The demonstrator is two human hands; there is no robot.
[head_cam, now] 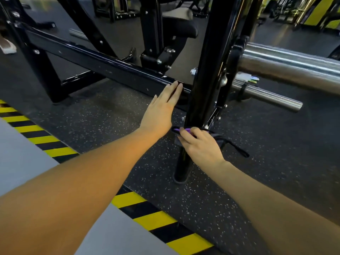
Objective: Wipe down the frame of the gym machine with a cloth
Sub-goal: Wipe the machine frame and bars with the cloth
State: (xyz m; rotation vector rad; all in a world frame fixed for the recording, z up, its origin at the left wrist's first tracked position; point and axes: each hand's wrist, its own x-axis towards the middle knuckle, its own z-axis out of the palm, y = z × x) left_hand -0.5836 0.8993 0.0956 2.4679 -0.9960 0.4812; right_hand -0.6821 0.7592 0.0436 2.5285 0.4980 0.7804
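The gym machine has a glossy black frame: a long horizontal bar running from upper left to centre, and an upright post that meets the floor at centre. My left hand is flat, with straight fingertips touching the horizontal bar just left of the post. My right hand grips a dark cloth with a purple edge and holds it against the lower part of the post. A dark strip of the cloth trails to the right.
Two chrome weight pegs stick out to the right of the post. Black speckled rubber floor lies under the machine, bordered by yellow-black hazard tape and grey floor at lower left. A padded seat and other machines stand behind.
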